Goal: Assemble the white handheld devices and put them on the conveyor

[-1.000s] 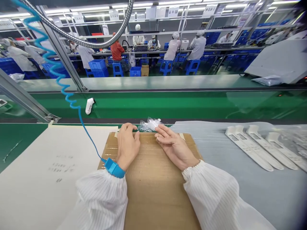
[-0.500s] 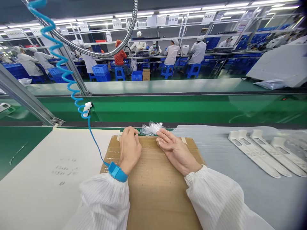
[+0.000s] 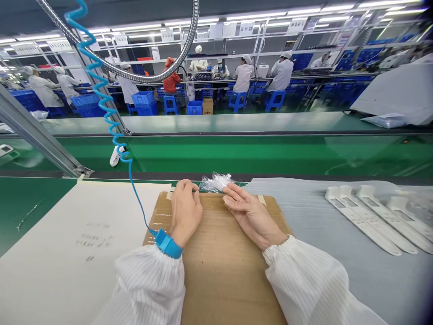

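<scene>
Coiled blue cord (image 3: 117, 135) now crosses the right end of the white scanner (image 3: 115, 156), where a second ago it passed to the scanner's left. Both hands remain at the far edge of the cardboard (image 3: 216, 275), which lies on the green counter (image 3: 34, 203).

A crumpled clear plastic bag (image 3: 216, 183) sits at 12 o'clock from the cardboard's centre, on its far edge. Its long axis runs roughly from 9 to 3 o'clock, and its loose folds give no clear pointing end.

The left hand (image 3: 185, 213) is curled, palm down, just beside the bag at its 9 o'clock end; whether it pinches anything small cannot be told. The right hand (image 3: 253, 217) is open, with fingers spread and extended toward 10 o'clock, their tips at the bag's 4 o'clock edge and seemingly touching it.

A blue wrist strap (image 3: 166, 243) circles the left wrist, and white striped sleeves (image 3: 149, 284) cover both forearms. At 9 o'clock from the cardboard lies a cream paper sheet (image 3: 67, 243) with faint print. At 3 o'clock, three long white plastic parts (image 3: 370, 219) rest on pale film (image 3: 355, 280), angled from 10 to 4 o'clock. Co-workers (image 3: 243, 74) sit along a distant line.
</scene>
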`<state>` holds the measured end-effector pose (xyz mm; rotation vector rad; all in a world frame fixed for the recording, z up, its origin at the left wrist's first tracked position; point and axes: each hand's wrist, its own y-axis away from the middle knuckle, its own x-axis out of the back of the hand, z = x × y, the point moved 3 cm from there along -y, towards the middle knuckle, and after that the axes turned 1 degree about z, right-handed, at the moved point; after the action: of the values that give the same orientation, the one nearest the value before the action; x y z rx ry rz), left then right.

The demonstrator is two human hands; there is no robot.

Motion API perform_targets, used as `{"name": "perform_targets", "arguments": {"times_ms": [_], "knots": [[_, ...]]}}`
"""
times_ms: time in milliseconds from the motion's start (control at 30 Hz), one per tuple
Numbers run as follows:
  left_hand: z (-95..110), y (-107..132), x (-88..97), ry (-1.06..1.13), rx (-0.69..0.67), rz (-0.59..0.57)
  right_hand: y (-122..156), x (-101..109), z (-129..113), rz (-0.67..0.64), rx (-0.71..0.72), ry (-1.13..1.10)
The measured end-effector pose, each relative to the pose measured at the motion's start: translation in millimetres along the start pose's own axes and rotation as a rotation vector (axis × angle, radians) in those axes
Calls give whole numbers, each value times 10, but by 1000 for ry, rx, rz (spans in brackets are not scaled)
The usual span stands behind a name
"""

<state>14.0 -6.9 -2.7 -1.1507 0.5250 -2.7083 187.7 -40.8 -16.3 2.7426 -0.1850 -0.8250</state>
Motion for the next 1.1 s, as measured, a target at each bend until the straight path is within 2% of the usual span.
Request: {"name": "perform_targets", "arguments": {"times_ms": [1100], "knots": [[25, -1, 26, 13, 8, -18, 2, -6, -3, 5, 5, 10]]}}
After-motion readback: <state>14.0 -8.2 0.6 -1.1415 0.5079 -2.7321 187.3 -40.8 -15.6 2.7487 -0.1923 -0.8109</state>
